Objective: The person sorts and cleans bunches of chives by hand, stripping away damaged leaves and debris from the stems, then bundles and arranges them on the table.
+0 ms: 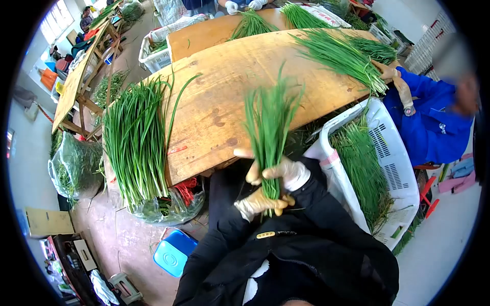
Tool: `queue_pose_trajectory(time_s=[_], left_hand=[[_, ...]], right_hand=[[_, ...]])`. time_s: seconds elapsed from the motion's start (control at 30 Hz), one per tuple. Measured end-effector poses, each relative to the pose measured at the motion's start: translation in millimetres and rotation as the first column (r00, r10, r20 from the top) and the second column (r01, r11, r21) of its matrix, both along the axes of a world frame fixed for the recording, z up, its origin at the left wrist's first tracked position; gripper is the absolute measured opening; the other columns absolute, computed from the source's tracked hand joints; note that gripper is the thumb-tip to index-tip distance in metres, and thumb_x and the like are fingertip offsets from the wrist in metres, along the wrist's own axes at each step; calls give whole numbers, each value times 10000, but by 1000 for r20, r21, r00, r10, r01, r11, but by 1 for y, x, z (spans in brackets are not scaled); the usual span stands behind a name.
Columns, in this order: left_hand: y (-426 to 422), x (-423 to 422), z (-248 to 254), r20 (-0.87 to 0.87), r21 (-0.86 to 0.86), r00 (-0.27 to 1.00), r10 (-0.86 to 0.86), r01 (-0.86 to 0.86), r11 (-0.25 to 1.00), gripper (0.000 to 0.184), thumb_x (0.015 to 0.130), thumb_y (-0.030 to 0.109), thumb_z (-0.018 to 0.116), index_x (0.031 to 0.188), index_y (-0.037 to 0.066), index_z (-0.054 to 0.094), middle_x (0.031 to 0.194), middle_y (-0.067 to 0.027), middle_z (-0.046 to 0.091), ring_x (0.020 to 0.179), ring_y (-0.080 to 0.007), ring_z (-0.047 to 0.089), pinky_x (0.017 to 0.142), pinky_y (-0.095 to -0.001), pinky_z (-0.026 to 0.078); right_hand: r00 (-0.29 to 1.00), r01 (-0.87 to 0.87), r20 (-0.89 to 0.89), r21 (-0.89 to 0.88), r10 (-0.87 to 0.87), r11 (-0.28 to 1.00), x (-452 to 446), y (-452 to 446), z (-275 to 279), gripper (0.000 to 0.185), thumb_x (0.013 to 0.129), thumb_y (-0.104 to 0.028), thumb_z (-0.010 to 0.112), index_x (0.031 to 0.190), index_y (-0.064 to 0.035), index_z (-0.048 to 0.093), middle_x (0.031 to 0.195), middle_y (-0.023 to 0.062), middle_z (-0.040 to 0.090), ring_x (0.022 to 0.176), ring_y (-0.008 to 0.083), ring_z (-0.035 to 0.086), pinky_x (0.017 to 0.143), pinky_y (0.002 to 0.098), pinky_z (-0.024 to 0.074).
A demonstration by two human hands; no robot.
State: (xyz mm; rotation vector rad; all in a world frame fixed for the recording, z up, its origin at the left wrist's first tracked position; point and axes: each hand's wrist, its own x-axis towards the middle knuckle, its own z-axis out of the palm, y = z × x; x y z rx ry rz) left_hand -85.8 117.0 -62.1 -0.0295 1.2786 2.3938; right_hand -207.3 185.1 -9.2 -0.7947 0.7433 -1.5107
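Observation:
A bunch of long green stalks [270,122] stands upright before my chest, its upper leaves blurred. My left hand [261,203], in a pale glove, is wrapped round its lower end. Just above, my right hand [286,173], gloved too, grips the same bunch with the fingers round the stalks. A large pile of green stalks [135,137] lies on the left part of the wooden table [219,102], its pale ends over the near edge. At the table's right end lies another pile [342,56].
On the right, a co-worker in a blue jacket [434,117] touches that pile with gloved hands. A white crate of greens [395,153] stands beside me. Left are red ties [186,196] on a plastic bag and a blue lidded box [174,252]. Another person's gloved hands [244,6] show beyond the table.

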Motion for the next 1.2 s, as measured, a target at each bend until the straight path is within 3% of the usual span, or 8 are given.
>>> queue_pose_trajectory(time_s=[0.13,0.3,0.53,0.73,1.0,1.07,1.13,1.2], left_hand=[[-29,-45,52,-281,-324,922,267,-353,878,417,653,110,745,994,22,522,874,-27,580,818,-114,558,722,-261,471],[-63,-107,139,-892,-290,433,131,-769,569,1139,506,220,832,1365,72,99,1218,-147,426,1140,-246,405,940,-364,353],[-78,-150,150,-810,-304,537,237,-729,614,1168,490,165,840,1352,41,61,1236,-127,408,1130,-180,403,912,-306,379],[-72,-155,135,-629,-250,611,480,-744,620,408,761,-63,547,1140,46,444,875,-32,577,778,-122,544,738,-252,446],[-121,-151,164,-792,-48,320,520,-882,469,77,852,102,527,874,38,566,684,-23,561,627,-117,503,607,-244,407],[-126,-156,186,-883,30,216,417,-860,509,72,844,110,538,843,47,572,697,-24,569,615,-118,500,573,-244,394],[-109,-150,223,-885,-83,247,394,-917,389,104,838,146,553,861,59,606,715,-20,582,644,-110,544,587,-241,434],[-106,-152,252,-969,-104,194,150,-880,464,143,814,155,583,909,53,617,810,-34,616,714,-115,572,662,-244,451]], right_hand=[[893,343,-236,-192,-382,920,-25,-10,89,375,802,-235,606,1105,-26,535,715,17,568,617,89,517,518,228,425],[690,389,-374,-531,-620,753,-69,-22,170,265,819,-143,577,1061,-40,540,749,67,616,631,126,596,550,247,519],[465,464,-363,-677,-807,572,-92,-51,149,406,778,-201,643,1141,-79,508,832,15,599,765,123,578,704,265,496],[509,507,-568,-410,-647,758,-105,-51,125,530,735,-230,695,1186,-71,469,1082,54,564,961,134,522,821,273,413],[605,364,-697,-188,-386,912,-139,-18,68,781,685,-462,666,1316,-166,313,1358,56,318,1281,203,231,1037,351,213],[198,331,-907,-295,-372,896,-128,-31,67,850,636,-359,746,1321,-139,295,1392,81,240,1298,209,184,1054,326,168],[65,428,-839,-466,-541,774,-110,-57,81,935,610,-376,745,1311,-19,241,1240,184,417,1153,290,411,978,343,327],[319,591,-702,-378,-636,713,-102,-78,112,651,652,-309,721,1157,-13,436,1021,159,564,948,243,557,831,311,442]])
